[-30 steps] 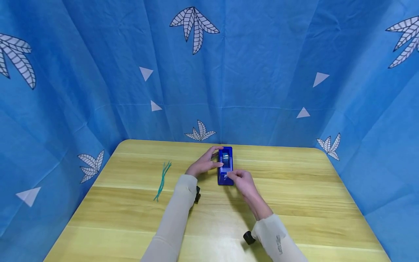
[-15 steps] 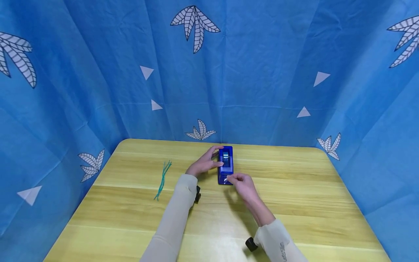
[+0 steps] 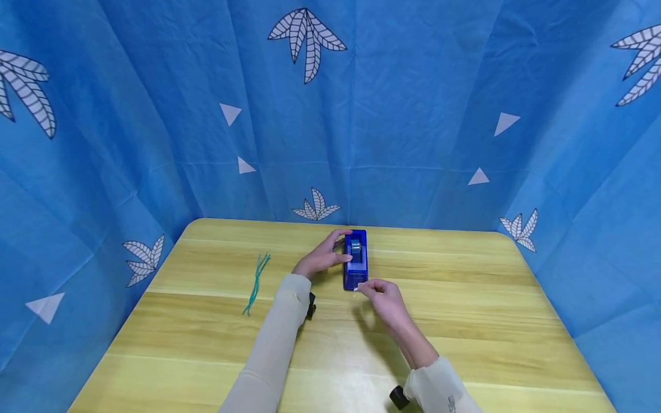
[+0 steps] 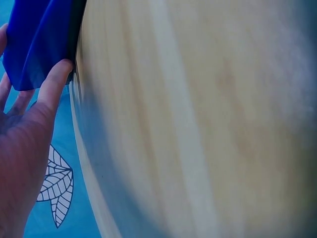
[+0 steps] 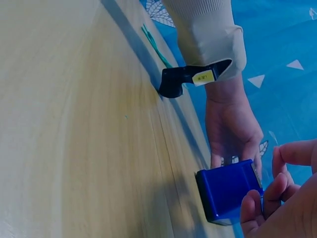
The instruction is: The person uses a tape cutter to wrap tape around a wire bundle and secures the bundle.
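A blue tape dispenser [image 3: 356, 279] stands upright on the wooden table, a roll of clear tape [image 3: 356, 247] inside it. My left hand [image 3: 324, 256] grips its left side, thumb and fingers spread along the body. In the left wrist view, the thumb [image 4: 58, 74] lies low against the blue wall. My right hand [image 3: 384, 299] pinches the end of a clear tape strip [image 3: 357, 288] between thumb and index finger, just off the dispenser's near end. From the right wrist, the strip [image 5: 273, 136] sticks up thin above the pinching fingertips, with the dispenser [image 5: 228, 188] beside the hand.
Several thin green strings [image 3: 256, 285] lie in a loose bundle to the left of the left forearm. A blue patterned curtain [image 3: 413, 115] hangs behind the table [image 3: 465, 275] and along both sides. Black wrist cameras [image 3: 399, 397] sit at the cuffs.
My right hand has drawn back toward me from the dispenser's cutting end, bringing the tape strip along past the near edge. The left hand and dispenser have stayed put.
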A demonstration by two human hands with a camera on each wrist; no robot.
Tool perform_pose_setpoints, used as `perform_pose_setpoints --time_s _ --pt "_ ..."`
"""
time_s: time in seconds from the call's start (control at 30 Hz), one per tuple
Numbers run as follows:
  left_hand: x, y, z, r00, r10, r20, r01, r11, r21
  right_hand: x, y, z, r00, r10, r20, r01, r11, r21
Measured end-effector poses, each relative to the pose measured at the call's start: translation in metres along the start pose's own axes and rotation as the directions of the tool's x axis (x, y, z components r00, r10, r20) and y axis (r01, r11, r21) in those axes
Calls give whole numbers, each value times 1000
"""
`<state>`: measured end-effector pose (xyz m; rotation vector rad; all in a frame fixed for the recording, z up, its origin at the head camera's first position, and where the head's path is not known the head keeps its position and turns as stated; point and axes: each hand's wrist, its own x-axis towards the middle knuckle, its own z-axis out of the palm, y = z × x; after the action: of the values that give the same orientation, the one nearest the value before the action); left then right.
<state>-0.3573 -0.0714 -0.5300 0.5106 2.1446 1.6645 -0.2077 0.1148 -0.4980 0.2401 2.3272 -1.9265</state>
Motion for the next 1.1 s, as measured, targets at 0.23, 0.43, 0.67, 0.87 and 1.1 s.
perform_pose_setpoints --time_s 0.23,0.43,0.67,0.87,1.1 --pt "0 0 0 1000 1 -2 -1 1000 8 -7 2 0 1000 -5 3 5 1000 -5" --pt "0 1 1 1000 -4 -7 4 1000 24 -14 2 0 1000 2 4 -2 1000 0" --pt "1 -1 0 1000 -21 -1 21 1000 -9 -23 4 1 1000 16 -4 -16 1000 -12" --pt "2 -3 -1 1000 -20 2 20 1000 -14 -30 5 1 1000 4 -7 -4 1000 -8" --pt "1 -2 -2 1000 -17 2 17 1000 -3 -38 6 2 1000 3 8 -3 1000 -17"
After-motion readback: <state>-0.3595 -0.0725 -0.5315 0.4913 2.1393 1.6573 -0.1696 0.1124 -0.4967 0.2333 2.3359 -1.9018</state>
